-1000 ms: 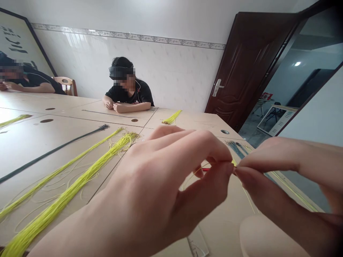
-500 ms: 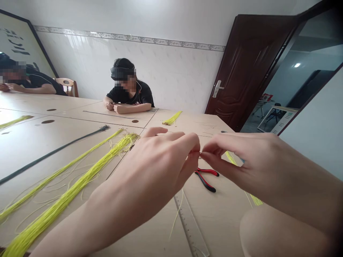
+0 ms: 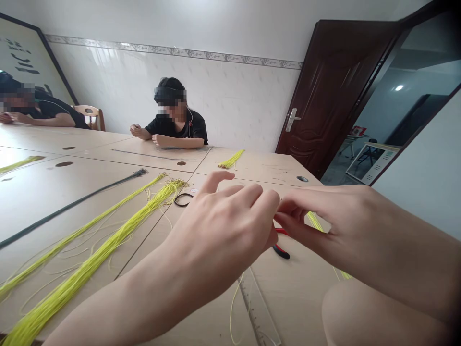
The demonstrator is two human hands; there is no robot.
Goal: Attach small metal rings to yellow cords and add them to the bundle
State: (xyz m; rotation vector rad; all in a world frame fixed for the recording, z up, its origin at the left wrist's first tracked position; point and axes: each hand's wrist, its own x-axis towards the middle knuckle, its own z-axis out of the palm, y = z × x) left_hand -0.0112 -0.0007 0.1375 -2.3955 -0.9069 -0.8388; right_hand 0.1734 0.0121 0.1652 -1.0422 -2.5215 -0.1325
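My left hand (image 3: 230, 216) is in the middle of the head view, above the table, its fingers curled and thumb hidden. A thin yellow cord (image 3: 232, 305) hangs from beneath it, and the hand appears closed on that cord. My right hand (image 3: 324, 211) meets it fingertip to fingertip, thumb and forefinger pinched together. Whatever sits in that pinch is too small or hidden to make out. Below the hands lie red-and-black-handled pliers (image 3: 281, 251), partly covered, and a clear ruler (image 3: 257, 307).
Bundles of yellow cord (image 3: 108, 250) and a dark cord bundle (image 3: 79, 204) stretch along the left. A black ring (image 3: 183, 200) lies beside them. Another yellow bundle (image 3: 232, 158) rests further back. Two people sit across the table (image 3: 201, 307); a brown door (image 3: 334, 86) stands at right.
My left hand has shifted slightly right and turned, covering more of the pliers and uncovering the black ring. The hanging cord now curves more. The person opposite has moved one hand outward.
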